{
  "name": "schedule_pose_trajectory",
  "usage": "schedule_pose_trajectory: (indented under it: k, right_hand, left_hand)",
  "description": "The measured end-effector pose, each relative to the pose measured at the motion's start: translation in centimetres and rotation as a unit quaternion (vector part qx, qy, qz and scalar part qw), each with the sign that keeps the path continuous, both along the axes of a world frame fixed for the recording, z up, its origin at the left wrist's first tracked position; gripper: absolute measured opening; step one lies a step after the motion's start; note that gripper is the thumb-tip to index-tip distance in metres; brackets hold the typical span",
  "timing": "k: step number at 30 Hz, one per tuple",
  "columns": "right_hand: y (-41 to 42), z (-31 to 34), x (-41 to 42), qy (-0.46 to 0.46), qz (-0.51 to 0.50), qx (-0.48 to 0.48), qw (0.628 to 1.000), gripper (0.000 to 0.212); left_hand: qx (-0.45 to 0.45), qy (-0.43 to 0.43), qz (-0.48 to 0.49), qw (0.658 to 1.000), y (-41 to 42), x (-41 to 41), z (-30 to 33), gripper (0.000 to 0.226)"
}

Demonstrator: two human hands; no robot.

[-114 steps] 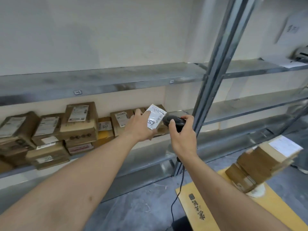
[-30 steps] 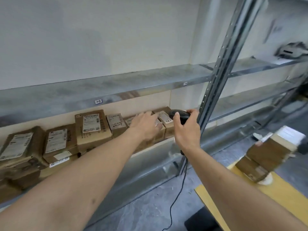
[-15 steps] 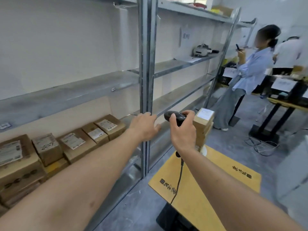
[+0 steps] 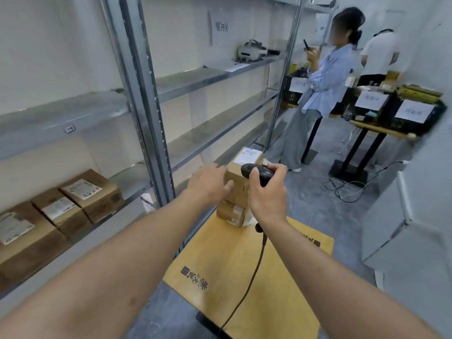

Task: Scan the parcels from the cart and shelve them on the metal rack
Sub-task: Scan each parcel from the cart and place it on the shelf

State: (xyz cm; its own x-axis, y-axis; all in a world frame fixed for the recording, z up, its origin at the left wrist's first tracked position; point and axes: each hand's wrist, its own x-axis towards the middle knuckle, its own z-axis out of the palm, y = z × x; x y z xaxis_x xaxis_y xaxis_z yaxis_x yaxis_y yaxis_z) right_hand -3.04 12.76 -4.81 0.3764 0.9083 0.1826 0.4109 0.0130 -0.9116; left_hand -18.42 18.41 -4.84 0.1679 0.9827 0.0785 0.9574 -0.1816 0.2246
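Note:
A stack of brown cardboard parcels (image 4: 236,192) stands on the yellow cart top (image 4: 247,270); the top one carries a white label (image 4: 247,156). My left hand (image 4: 208,184) is empty with fingers spread, at the left side of the top parcel. My right hand (image 4: 267,192) grips a black corded barcode scanner (image 4: 256,172) just in front of the stack. Several labelled parcels (image 4: 80,196) lie in a row on the lower shelf of the metal rack (image 4: 144,99) at the left.
A person in a blue shirt (image 4: 325,89) stands at the far right end of the rack holding a phone. Black-legged tables (image 4: 381,128) with crates and signs stand behind. Cables (image 4: 347,189) lie on the floor. A grey cabinet (image 4: 411,216) is at right.
My view has turned from the shelf to the cart. My left hand, which put a parcel on the shelf, has moved empty to the top parcel of the stack. The scanner stays in my right hand.

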Motion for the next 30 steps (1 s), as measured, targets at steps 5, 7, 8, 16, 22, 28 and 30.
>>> schedule_pose_trajectory:
  k: [5,7,8,16,22,28,30]
  right_hand:
    - [3.9,-1.5,1.7,-0.007,-0.028,-0.014,0.999,0.03]
    - [5.8,-2.3,1.9,-0.003,-0.047,-0.024,0.999,0.029]
    - [6.7,-2.6,1.9,-0.002,-0.057,-0.029,0.998,0.029]
    - [13.2,-5.2,0.9,-0.002,-0.123,-0.072,0.99,0.028]
    - [15.5,-6.7,0.6,-0.011,-0.163,-0.098,0.982,0.029]
    - [15.4,-7.2,0.9,-0.02,-0.179,-0.102,0.978,0.029]
    - [15.0,-7.1,0.9,-0.019,-0.182,-0.099,0.978,0.029]
  left_hand:
    - [-0.017,-0.002,-0.009,1.0,4.9,2.1,-2.1,0.056]
    - [-0.018,-0.004,-0.011,1.0,7.0,2.4,-3.1,0.058]
    - [-0.019,-0.007,-0.014,1.0,8.2,2.5,-3.6,0.06]
    - [-0.069,-0.049,-0.034,0.996,16.8,2.8,-7.0,0.082]
    - [-0.105,-0.087,-0.056,0.989,19.9,3.4,-9.3,0.093]
    - [-0.143,-0.128,-0.046,0.98,20.1,4.1,-10.5,0.1]
    - [-0.137,-0.126,-0.048,0.981,19.8,4.2,-10.4,0.093]
